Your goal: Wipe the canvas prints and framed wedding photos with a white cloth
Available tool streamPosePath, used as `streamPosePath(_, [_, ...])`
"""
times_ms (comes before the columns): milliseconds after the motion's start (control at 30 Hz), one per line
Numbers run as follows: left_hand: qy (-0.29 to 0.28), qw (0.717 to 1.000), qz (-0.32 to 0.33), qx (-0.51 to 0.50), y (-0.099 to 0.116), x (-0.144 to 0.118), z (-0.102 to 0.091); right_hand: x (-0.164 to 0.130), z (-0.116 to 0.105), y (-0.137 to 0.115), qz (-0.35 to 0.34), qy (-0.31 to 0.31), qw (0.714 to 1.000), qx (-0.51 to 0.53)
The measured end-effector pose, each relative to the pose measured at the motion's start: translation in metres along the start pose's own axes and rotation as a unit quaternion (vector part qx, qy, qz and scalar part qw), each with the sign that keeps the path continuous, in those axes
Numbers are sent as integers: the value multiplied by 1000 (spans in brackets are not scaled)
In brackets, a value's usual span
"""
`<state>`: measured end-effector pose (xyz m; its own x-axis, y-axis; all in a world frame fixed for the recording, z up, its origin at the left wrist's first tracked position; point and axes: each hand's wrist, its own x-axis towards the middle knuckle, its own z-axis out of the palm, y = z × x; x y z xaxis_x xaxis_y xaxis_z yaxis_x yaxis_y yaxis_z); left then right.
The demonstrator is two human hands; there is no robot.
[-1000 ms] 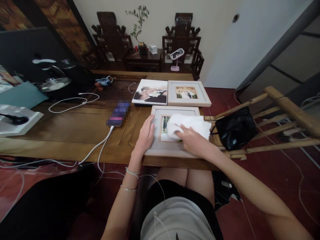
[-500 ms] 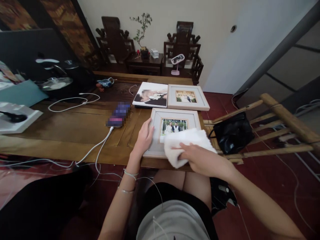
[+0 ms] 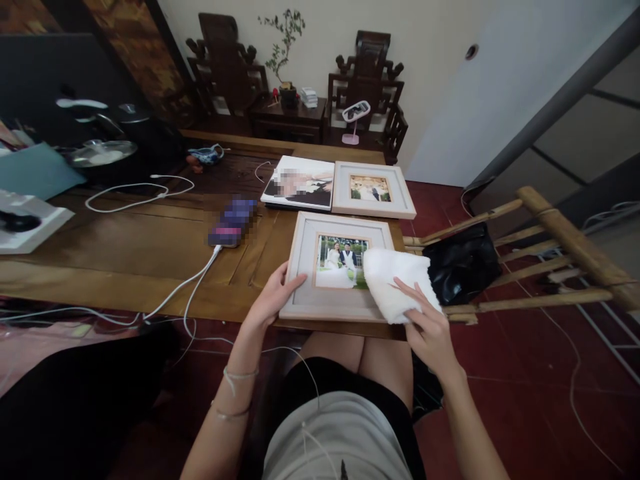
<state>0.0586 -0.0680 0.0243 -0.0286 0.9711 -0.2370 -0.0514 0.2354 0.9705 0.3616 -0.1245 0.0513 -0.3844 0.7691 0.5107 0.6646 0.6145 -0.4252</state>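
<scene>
A light wooden picture frame [image 3: 299, 267] with a grey-white mat and a wedding photo lies at the table's front edge. My left hand [image 3: 274, 293] grips its left side, thumb on top and fingers partly hidden at the outer edge. In my right hand [image 3: 429, 330] is a folded white cloth [image 3: 393, 277], which covers the frame's lower right part; the fingers press on the cloth's lower end. Behind lie a second similar picture frame [image 3: 345, 190] and a white-covered photo album or panel [image 3: 300, 163], side by side.
A phone [image 3: 233, 223] with a white charging cable [image 3: 197, 275] lies left of the frame on the wooden table [image 3: 135, 247]. Right of the table stands a bamboo chair [image 3: 565, 247] with a black bag [image 3: 463, 263] on it. A glass-lidded pot [image 3: 103, 153] is at far left.
My right hand has moved the cloth rightward across the frame, uncovering the photo. My left hand has shifted down the left side, its thumb now over the frame's face.
</scene>
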Motion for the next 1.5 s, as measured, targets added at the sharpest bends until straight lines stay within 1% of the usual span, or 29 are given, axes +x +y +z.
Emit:
streamPosePath(100, [40, 997, -22, -65, 4, -28, 1, -11, -1, 6, 5, 121, 993, -6])
streamPosePath(167, [59, 990, -62, -110, 6, -43, -4, -18, -3, 11, 18, 190, 981, -36])
streamPosePath(233, [71, 982, -101, -141, 8, -55, -13, -21, -5, 15, 26, 236, 969, -71])
streamPosePath(300, [84, 974, -129, -169, 12, -64, -24, -22, -5, 15, 11, 252, 963, -94])
streamPosePath(367, [114, 965, -136, -194, 17, -70, -35, -20, 0, 13, -10, 235, 966, -105])
streamPosePath(400, [132, 961, -136, -204, 20, -72, -40, -18, 3, 10, -22, 215, 971, -105])
streamPosePath(500, [183, 951, -107, -223, 28, -76, -51, -7, 14, -3, -31, 114, 990, -74])
streamPosePath(567, [203, 950, -78, -225, 33, -75, -55, 3, 14, -13, -4, 49, 999, -5])
streamPosePath(600, [208, 951, -63, -222, 35, -75, -56, 8, 11, -17, 24, 34, 998, 53])
streamPosePath(633, [206, 953, -53, -218, 37, -74, -55, 13, 6, -20, 62, 37, 989, 132])
streamPosePath(667, [197, 956, -46, -213, 39, -73, -53, 16, 1, -23, 109, 48, 967, 227])
streamPosePath(700, [184, 960, -39, -208, 41, -71, -50, 18, -5, -25, 163, 61, 929, 327])
streamPosePath(767, [146, 969, -28, -195, 46, -69, -40, 17, -15, -29, 269, 79, 823, 494])
streamPosePath(800, [128, 974, -19, -186, 49, -67, -33, 15, -19, -31, 314, 86, 777, 539])
streamPosePath(833, [105, 979, -11, -174, 53, -66, -26, 12, -21, -33, 354, 95, 745, 557])
streamPosePath(867, [83, 983, -1, -161, 57, -63, -17, 8, -23, -35, 388, 113, 726, 556])
streamPosePath(900, [55, 987, 8, -149, 61, -60, -9, 4, -24, -37, 417, 142, 713, 545])
streamPosePath(967, [5, 990, 21, -139, 71, -51, 9, -3, -24, -38, 455, 211, 687, 525])
streamPosePath(1067, [-102, 979, 5, -179, 85, -20, 34, -10, -25, -33, 465, 310, 642, 525])
streamPosePath(1133, [-164, 959, -58, -224, 92, 13, 52, -15, -26, -25, 466, 366, 616, 519])
streamPosePath(1167, [-181, 949, -88, -243, 94, 31, 61, -17, -26, -21, 466, 391, 605, 514])
streamPosePath(1200, [-172, 942, -118, -262, 96, 50, 71, -19, -27, -17, 463, 412, 598, 508])
streamPosePath(1267, [-110, 929, -186, -299, 97, 87, 90, -25, -28, -9, 448, 446, 593, 499])
streamPosePath(1333, [-41, 909, -239, -340, 95, 118, 109, -30, -32, -5, 426, 471, 595, 493])
streamPosePath(1400, [-13, 906, -239, -349, 93, 141, 125, -35, -39, -3, 406, 494, 596, 485])
streamPosePath(1500, [28, 906, -219, -362, 89, 164, 142, -41, -56, -7, 380, 533, 602, 458])
